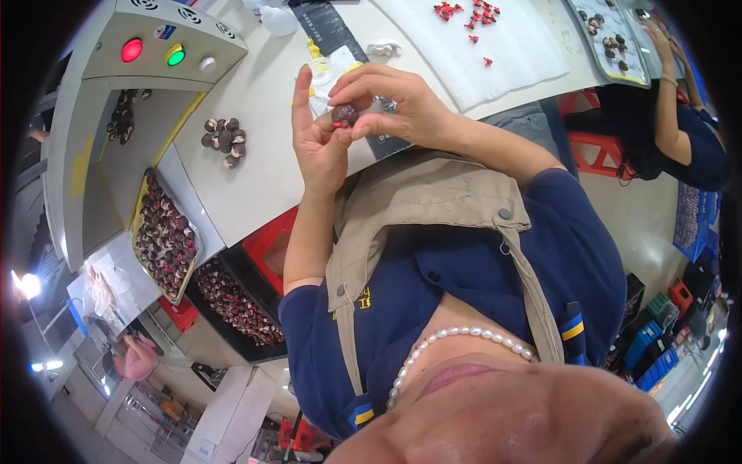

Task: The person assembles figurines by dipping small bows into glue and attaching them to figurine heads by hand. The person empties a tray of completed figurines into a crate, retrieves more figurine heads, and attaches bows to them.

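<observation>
White tabletop [267, 182] lies bare to its edge beside hands [321, 158] [416, 110] holding one ball [345, 116].

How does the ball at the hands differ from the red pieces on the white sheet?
The ball is mostly dark brown; the red pieces are mostly red.
The ball looks round; the red pieces look irregular.
The ball is in the right hand, close to the left hand; the red pieces lie scattered on the white sheet.
Red shows at both.
</observation>
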Demonstrator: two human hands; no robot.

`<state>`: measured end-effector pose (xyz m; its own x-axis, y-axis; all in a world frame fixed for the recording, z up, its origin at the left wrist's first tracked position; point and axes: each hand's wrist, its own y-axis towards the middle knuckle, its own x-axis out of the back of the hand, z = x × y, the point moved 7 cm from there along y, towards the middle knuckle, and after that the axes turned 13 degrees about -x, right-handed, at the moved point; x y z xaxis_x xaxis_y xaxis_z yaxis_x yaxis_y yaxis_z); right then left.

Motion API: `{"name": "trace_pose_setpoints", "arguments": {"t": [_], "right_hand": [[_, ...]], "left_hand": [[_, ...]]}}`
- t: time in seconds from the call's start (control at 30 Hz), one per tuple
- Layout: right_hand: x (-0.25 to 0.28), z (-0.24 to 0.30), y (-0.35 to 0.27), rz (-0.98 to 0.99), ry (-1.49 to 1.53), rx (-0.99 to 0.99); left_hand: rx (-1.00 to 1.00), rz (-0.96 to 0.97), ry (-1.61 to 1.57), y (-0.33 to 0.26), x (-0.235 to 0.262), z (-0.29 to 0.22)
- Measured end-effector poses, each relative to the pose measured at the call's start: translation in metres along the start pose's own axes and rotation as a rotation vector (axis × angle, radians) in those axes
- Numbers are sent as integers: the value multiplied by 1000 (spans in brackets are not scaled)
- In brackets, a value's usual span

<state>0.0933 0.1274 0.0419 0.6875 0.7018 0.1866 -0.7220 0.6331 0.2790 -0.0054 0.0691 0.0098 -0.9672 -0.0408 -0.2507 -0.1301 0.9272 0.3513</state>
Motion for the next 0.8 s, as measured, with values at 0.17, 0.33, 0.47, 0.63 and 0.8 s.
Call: {"name": "trace_pose_setpoints", "arguments": {"t": [0.17,0.33,0.47,0.63,0.8], "right_hand": [[5,-4,-7,0,-26,-48],[14,-17,-10,-53,-94,20],[19,-14,-11,-78,-226,121],[29,-12,-13,-69,-261,172],[29,-19,-14,-47,-196,124]], "left_hand": [[80,-75,-352,-6,-16,7],[191,-201,-584,-4,-32,18],[196,-192,-551,-4,-29,26],[69,-84,-188,-3,-27,25],[2,-59,-70,-1,-26,19]]}}
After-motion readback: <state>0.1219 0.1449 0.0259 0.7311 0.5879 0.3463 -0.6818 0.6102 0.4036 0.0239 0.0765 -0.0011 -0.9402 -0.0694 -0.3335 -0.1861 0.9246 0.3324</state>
